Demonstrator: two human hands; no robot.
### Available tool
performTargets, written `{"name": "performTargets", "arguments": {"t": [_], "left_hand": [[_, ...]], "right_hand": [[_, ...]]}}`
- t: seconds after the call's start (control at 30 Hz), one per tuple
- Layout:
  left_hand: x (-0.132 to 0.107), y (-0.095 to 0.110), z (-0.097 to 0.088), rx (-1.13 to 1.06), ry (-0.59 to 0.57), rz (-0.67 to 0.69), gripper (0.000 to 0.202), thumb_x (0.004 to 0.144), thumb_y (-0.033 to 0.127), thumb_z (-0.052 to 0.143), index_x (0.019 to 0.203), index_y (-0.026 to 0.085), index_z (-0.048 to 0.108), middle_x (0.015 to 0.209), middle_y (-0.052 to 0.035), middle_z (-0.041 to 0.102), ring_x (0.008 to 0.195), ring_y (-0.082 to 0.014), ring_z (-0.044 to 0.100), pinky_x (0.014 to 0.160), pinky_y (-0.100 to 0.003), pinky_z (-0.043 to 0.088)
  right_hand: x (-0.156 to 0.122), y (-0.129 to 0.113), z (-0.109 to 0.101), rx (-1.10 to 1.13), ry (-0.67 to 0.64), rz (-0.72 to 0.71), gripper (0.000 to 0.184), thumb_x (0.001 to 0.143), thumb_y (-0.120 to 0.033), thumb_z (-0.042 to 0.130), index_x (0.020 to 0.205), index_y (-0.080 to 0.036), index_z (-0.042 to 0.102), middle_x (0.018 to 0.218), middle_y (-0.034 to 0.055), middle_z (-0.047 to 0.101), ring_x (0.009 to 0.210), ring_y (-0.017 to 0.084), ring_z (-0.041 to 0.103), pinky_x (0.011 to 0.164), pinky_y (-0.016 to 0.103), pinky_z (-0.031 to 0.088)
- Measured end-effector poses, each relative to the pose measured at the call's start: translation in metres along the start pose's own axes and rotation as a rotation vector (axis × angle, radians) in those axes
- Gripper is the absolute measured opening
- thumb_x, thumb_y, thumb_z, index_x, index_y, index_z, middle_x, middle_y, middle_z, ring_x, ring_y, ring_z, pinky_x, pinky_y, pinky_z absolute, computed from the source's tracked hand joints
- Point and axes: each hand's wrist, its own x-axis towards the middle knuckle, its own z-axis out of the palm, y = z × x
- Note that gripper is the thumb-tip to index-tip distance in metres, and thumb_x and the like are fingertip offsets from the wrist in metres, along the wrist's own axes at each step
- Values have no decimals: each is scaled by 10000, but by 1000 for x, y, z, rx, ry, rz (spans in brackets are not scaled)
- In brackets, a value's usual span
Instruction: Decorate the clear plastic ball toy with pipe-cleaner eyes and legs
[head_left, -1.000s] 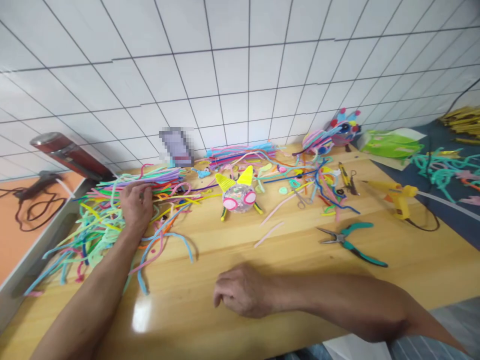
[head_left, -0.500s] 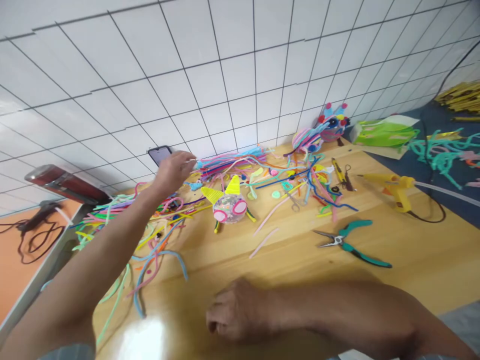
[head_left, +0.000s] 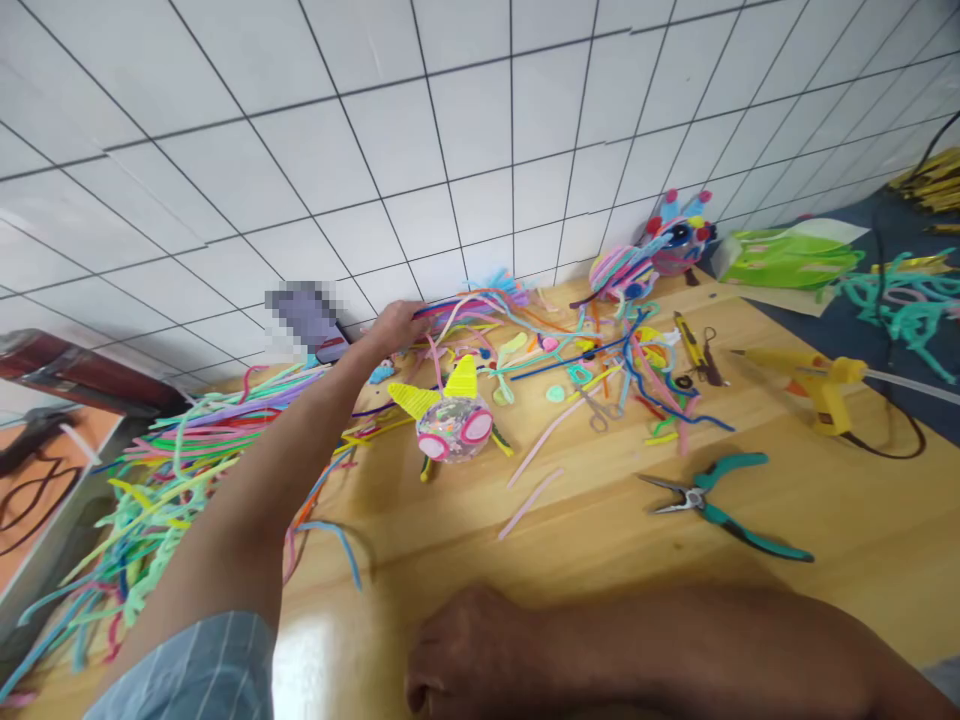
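My left hand reaches far across the wooden table to a bundle of coloured pipe cleaners by the tiled wall, its fingers closed on the bundle's left end. My right hand rests near the front edge in a loose fist with nothing visible in it. A small round craft animal with yellow ears and pink eyes stands between the two hands.
A big heap of pipe cleaners covers the left side. Teal pliers, a yellow glue gun, small scissors, a phone against the wall and a fuzzy craft figure are also here. Green packaging lies at the right.
My left hand left the pipe cleaner heap on the left and reached forward to the bundle by the wall. The view shifted closer; my right hand stayed put.
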Motion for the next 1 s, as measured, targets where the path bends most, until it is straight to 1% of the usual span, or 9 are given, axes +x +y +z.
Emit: {"name": "performTargets", "arguments": {"t": [0.17,0.3,0.4,0.47,0.53,0.6,0.7,0.77,1.0], "left_hand": [[-11,-6,-27,-196,55,-83,428,959,552,515,908,175,710,585,13,525,555,-157,510,554,-255,414],[-15,-7,-38,-289,94,-101,475,974,578,500,993,166,734,602,11,531,523,-150,499,523,-253,409],[-13,-4,-39,-300,158,-89,462,984,550,529,1032,154,763,726,-35,650,685,-203,618,662,-301,515],[-15,1,-34,-222,255,-28,432,997,486,550,1166,157,773,1010,-100,762,970,-276,696,898,-379,561],[-21,8,-23,-54,293,82,496,1001,451,585,1397,179,706,1407,-159,712,1303,-349,634,1140,-481,478],[-30,14,-10,104,158,169,664,1000,498,615,1582,182,566,1594,-185,605,1440,-384,569,1237,-535,398],[-41,15,5,159,-20,158,657,1077,501,481,1635,154,493,1508,-170,688,1367,-334,655,1201,-458,458],[-40,12,9,167,-26,121,583,1097,460,426,1581,159,554,1461,-152,721,1324,-310,688,1142,-405,508],[-31,19,9,280,-44,62,355,949,316,661,1278,198,722,1219,-134,783,1120,-326,741,943,-391,574]], "right_hand": [[-2,1,4,-5,65,1,158,868,-236,739,1026,-249,747,888,-50,820,787,135,734,594,263,436],[-4,2,6,-4,80,26,132,874,-237,730,1003,-256,752,871,-50,818,766,132,727,606,255,448],[-4,1,2,-4,65,26,125,896,-253,717,1013,-260,761,873,-53,816,760,129,717,623,251,461],[-4,0,-2,2,54,24,129,931,-255,691,1035,-258,767,877,-52,817,770,128,719,651,249,475],[-3,-2,-6,3,43,22,133,949,-245,681,1048,-249,771,880,-46,823,785,129,727,679,247,488],[-2,-4,-9,-2,35,25,126,938,-235,705,1045,-242,772,887,-41,829,796,132,736,684,249,492],[-1,-5,-11,2,36,25,95,943,-251,721,1024,-239,771,883,-38,832,793,131,742,676,250,495],[-1,-5,-13,9,37,18,90,969,-263,699,1014,-236,772,872,-36,831,795,130,748,685,247,501],[1,-4,-14,22,23,13,80,949,-244,714,990,-212,775,879,-20,831,785,130,749,663,245,498]]}}
